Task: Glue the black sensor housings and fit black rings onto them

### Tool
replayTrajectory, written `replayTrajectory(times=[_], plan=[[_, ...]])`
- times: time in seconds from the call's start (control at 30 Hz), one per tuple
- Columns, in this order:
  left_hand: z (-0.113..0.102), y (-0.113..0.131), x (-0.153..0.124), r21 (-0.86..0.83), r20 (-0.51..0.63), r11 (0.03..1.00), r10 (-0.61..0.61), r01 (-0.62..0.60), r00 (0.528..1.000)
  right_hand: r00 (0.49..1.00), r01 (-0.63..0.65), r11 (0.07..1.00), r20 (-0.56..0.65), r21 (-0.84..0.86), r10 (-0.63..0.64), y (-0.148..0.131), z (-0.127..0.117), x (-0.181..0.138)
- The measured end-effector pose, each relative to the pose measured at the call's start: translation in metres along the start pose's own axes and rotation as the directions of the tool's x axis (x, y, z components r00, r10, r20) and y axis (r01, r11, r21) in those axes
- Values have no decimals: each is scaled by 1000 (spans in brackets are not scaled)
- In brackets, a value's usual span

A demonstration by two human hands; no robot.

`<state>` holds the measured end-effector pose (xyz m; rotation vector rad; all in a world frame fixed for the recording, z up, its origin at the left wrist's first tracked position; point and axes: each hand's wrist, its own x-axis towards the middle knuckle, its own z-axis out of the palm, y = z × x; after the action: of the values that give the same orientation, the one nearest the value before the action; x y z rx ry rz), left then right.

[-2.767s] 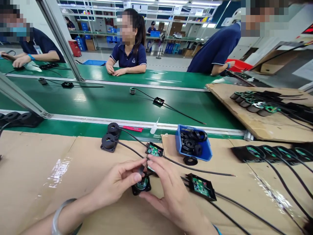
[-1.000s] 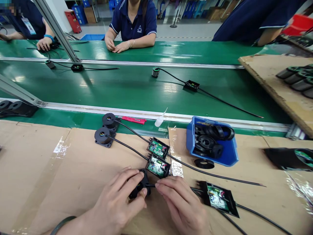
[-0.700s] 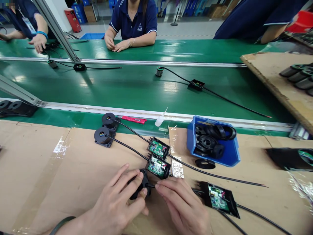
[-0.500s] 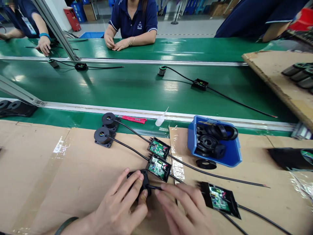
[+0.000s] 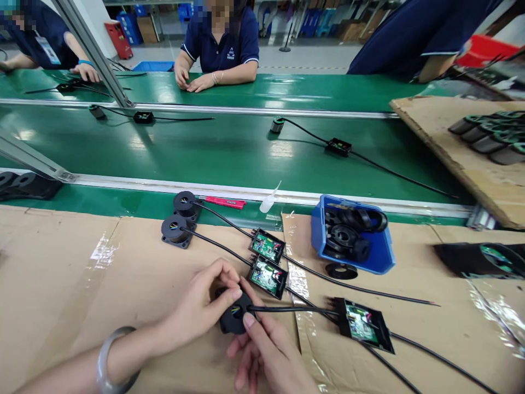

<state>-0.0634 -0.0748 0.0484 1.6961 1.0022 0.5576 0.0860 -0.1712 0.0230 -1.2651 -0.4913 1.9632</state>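
Note:
My left hand [image 5: 203, 309] and my right hand [image 5: 264, 350] both grip a round black housing [image 5: 233, 318] on the cardboard sheet [image 5: 82, 284], coloured wires showing at its centre. A black cable [image 5: 291, 309] runs from it to an open black box with a green circuit board [image 5: 361, 324] on the right. My left thumb presses the housing's top; my right thumb lies on its cable exit. Two more housings [image 5: 176, 229] with cables and board boxes [image 5: 267, 265] lie just beyond my hands.
A blue bin [image 5: 377, 257] of black rings sits right of centre, one ring [image 5: 342, 270] loose beside it. A red tool [image 5: 225, 202] and white dropper [image 5: 268, 201] lie by the green conveyor [image 5: 229, 148], which carries other units. People sit across the belt. More parts lie at right.
The housing has been turned over from its green coil side to its wire-hole side. My right hand slid under it, and the cable now lies straight toward the right-hand board box.

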Motion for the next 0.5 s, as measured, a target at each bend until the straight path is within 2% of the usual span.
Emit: replayTrajectory(times=[0.07,0.17,0.27,0.4,0.5], plan=[[-3,2,9,-68,89,992,-98,104,991,1000,-11,996,25,87,9,1,2,3],[-6,3,16,-15,176,991,-129,134,976,999,7,990,40,144,-13,8,0,9],[-7,2,19,65,201,993,-113,102,973,999,2,986,51,169,-10,9,-2,11],[-7,3,21,147,194,989,-37,8,980,998,-59,982,17,178,57,-4,1,4],[-5,5,21,186,173,982,8,-41,985,998,-62,986,5,156,62,-14,2,1]])
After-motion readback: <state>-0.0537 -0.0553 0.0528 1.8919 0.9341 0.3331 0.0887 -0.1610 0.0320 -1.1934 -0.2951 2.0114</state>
